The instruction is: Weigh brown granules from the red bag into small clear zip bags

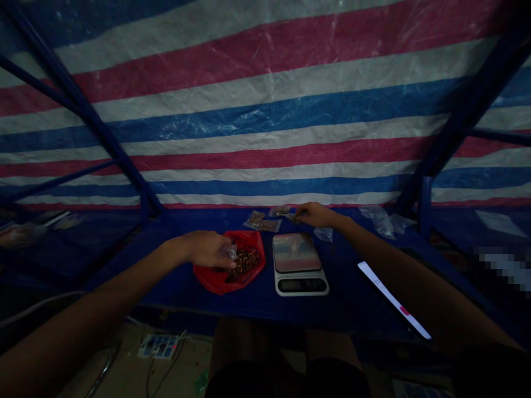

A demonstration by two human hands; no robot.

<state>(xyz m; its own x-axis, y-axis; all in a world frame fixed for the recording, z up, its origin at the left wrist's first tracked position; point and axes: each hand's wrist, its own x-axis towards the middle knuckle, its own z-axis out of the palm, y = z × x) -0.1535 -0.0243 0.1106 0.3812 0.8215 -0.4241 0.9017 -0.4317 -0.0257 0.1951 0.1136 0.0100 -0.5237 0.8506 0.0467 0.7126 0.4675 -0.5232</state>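
While pinching a clear plastic baggie (230, 252) in left hand (208, 249) over red plastic bag (212, 283), nine o'clock from silver-topped scale (296, 255), grips clear packet (290, 217) at twelve with right hand (314, 213); has some filled, seemingly lots left.

Striped sheeting (269, 119) hangs behind a blue frame (456, 119).
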